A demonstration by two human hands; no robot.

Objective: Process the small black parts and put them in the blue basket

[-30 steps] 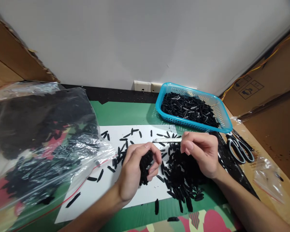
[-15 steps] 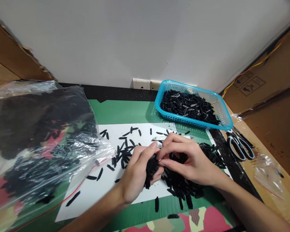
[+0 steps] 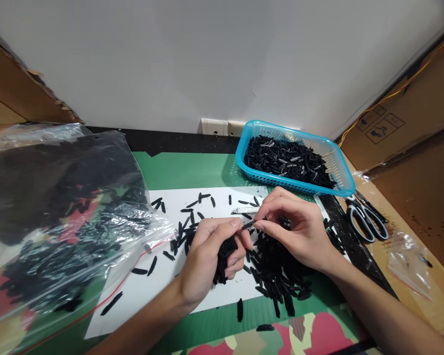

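My left hand (image 3: 207, 246) grasps a black bunch (image 3: 225, 256) | my right hand (image 3: 296, 229) pinches one black strip (image 3: 248, 225) | white paper (image 3: 129, 291) below

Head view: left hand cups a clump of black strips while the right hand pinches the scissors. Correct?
Not the scissors: the head view shows the right hand pinching a thin black strip. The scissors lie off to the right. The left hand does cup a clump of black strips.

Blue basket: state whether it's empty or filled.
Partly filled: black pieces spread across the blue basket, with its inner walls showing above them.
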